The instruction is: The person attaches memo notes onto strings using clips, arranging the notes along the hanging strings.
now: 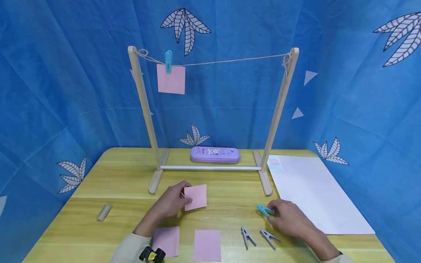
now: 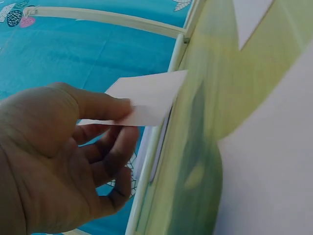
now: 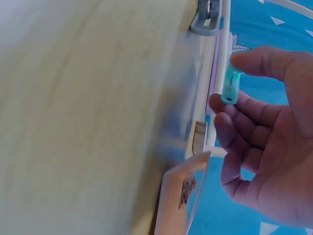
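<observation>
My left hand (image 1: 172, 201) pinches a pink paper square (image 1: 197, 197) by its left edge, thumb on the near face; the left wrist view shows the other fingers loosely bent below the sheet (image 2: 149, 98). Above the table's right part, my right hand (image 1: 289, 218) pinches a turquoise clothespin (image 1: 264, 210) between thumb and fingers. Beside that hand lie two grey clothespins, one (image 1: 248, 237) left of the other (image 1: 269, 238). Two spots of pink paper rest at the front: a small stack (image 1: 166, 241) near my left sleeve and a square (image 1: 207, 245) to its right.
A wooden frame (image 1: 279, 106) carries a string (image 1: 227, 61), where a blue clothespin (image 1: 168, 62) holds another pink square (image 1: 174, 81). Behind its crossbar lies a purple pencil case (image 1: 215, 155). A white board (image 1: 315, 193) covers the right side; a small greyish-beige cylinder (image 1: 104, 212) lies left.
</observation>
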A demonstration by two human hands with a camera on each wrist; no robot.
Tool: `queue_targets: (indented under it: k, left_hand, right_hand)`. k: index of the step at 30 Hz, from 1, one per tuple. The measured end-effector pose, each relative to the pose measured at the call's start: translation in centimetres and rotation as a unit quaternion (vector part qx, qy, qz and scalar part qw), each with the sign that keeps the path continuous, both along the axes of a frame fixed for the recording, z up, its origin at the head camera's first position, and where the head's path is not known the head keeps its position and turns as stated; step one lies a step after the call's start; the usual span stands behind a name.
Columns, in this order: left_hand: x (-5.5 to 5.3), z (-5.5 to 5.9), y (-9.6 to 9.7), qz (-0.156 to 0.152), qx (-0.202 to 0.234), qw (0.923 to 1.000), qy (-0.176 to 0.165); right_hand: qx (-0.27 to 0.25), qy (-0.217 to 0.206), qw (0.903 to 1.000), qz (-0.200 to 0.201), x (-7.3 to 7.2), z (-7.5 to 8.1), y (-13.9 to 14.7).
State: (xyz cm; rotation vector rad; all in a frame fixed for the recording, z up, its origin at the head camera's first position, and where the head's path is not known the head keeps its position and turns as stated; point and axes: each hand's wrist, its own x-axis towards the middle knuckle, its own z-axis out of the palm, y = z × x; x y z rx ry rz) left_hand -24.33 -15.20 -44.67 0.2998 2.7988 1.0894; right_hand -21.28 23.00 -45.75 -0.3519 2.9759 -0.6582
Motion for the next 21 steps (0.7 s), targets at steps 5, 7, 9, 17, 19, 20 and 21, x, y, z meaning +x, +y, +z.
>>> queue_targets:
  k: [5,7,9,17,19,20,21]
  left_hand:
    - [-0.3,0.8,0.1,0.040,0.033,0.9984,0.024]
    - [-0.4,1.0,0.1,0.055,0.047,0.9968,0.033]
    - [-0.5,1.2,0.2,0.070,0.062,0.9947,0.042]
    - [-0.7,2.0,0.5,0.098,0.099,0.9884,0.060]
    - [-0.6,2.2,0.6,0.098,0.100,0.9883,0.060]
    - [-0.6,2.2,0.7,0.099,0.099,0.9882,0.061]
    - [-0.6,2.3,0.8,0.100,0.101,0.9880,0.059]
  right_hand:
    - [-0.060,0.003,0.9981,-0.012,-0.2,0.6,-0.7]
    - [-0.088,0.007,0.9958,-0.024,-0.2,0.8,-0.9]
    - [-0.113,0.017,0.9928,-0.036,-0.3,1.0,-1.2]
    - [-0.174,0.086,0.9788,-0.066,-0.9,1.5,-2.1]
    - [-0.186,0.098,0.9753,-0.067,-1.1,1.8,-2.2]
    - [-0.191,0.102,0.9739,-0.067,-1.1,1.9,-2.3]
    - [-0.195,0.106,0.9729,-0.067,-1.2,2.0,-2.3]
